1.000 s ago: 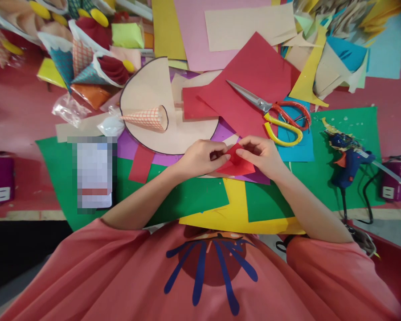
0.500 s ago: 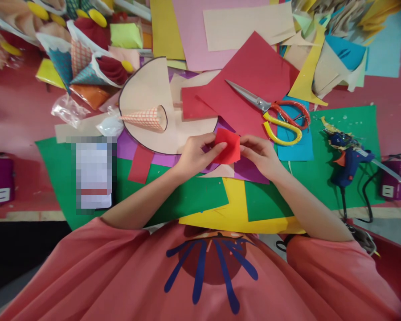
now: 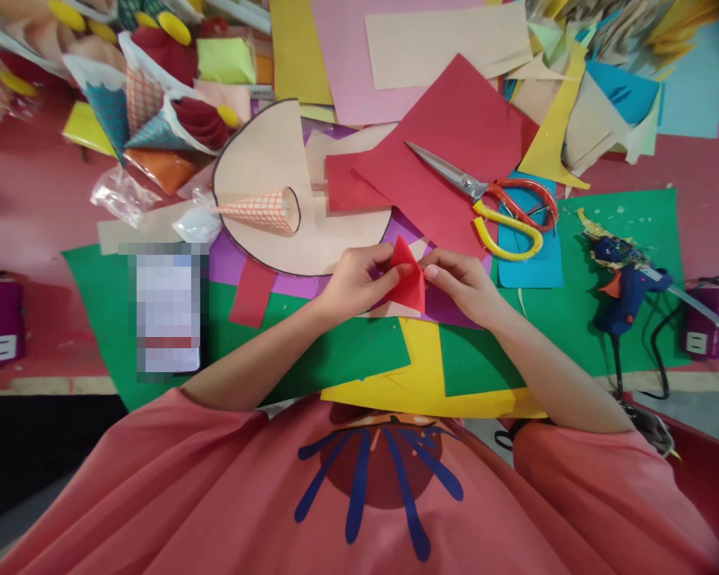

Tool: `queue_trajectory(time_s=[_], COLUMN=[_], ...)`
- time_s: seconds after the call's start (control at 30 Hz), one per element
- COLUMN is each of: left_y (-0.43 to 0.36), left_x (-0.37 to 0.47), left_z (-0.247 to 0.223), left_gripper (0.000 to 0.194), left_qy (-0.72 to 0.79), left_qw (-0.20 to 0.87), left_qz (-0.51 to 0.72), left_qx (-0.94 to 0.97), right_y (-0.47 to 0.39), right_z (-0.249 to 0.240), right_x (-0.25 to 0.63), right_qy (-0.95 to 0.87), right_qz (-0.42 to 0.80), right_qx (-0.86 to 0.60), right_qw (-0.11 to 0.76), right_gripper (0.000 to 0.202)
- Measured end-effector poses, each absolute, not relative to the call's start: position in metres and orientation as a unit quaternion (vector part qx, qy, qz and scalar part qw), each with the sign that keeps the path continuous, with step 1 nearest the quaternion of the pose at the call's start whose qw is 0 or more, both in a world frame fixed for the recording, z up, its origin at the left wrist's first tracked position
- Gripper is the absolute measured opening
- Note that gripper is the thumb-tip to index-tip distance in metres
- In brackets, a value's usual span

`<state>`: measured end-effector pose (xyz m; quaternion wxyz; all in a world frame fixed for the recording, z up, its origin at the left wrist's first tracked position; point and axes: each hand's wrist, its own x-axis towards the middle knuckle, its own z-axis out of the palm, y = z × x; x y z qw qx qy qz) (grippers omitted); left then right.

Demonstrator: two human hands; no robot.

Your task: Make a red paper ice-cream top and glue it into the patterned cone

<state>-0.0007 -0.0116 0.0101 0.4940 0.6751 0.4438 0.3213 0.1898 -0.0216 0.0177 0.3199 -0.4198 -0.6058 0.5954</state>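
Between my hands is a small piece of red paper (image 3: 408, 289), bent so a point stands up at its top. My left hand (image 3: 363, 279) pinches it from the left, thumb across its face. At its right edge, the thumb and fingertips of my right hand (image 3: 458, 279) grip it too. Just beyond lies a cream paper disc (image 3: 264, 156) with a dark outline and a cut-out wedge. A small checked paper cone (image 3: 264, 212) rests on that disc. Scissors (image 3: 470, 188) with red and yellow handles lie on a large red sheet (image 3: 449, 112).
A blue glue gun (image 3: 626, 299) with its cord lies at right on green paper (image 3: 647, 216). A phone (image 3: 168, 311) lies at left. Several filled paper cones (image 3: 149, 104) crowd the back left; paper scraps (image 3: 605, 120) pile at the back right.
The red paper has gone from a nearly flat square to a tilted, folded shape with a raised point. My right hand has shifted slightly left and down along its edge.
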Motion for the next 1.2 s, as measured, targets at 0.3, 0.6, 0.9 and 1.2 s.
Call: queue_trajectory(time_s=[0.3,0.6,0.9,1.2], left_y=[-0.0139,-0.0109,-0.0107,-0.0155], left_x=[-0.0003,-0.0029,-0.0006,0.0029], left_z=[0.0026,0.0041,0.0056,0.0051], left_gripper=[0.024,0.041,0.027,0.014], left_qy=[0.448,0.402,0.411,0.425], left_qw=[0.506,0.552,0.510,0.459], left_qz=[0.328,0.339,0.407,0.408], left_qx=[0.660,0.647,0.637,0.665], right_y=[-0.0256,-0.0238,-0.0226,-0.0248], right_z=[0.0173,0.0173,0.0175,0.0154], right_x=[0.1869,0.1888,0.1914,0.1927], right_qy=[-0.652,-0.666,-0.702,-0.669], right_qz=[0.529,0.508,0.483,0.443], right_qx=[-0.442,-0.448,-0.429,-0.473], right_qw=[0.315,0.313,0.301,0.364], right_gripper=[0.040,0.039,0.036,0.024])
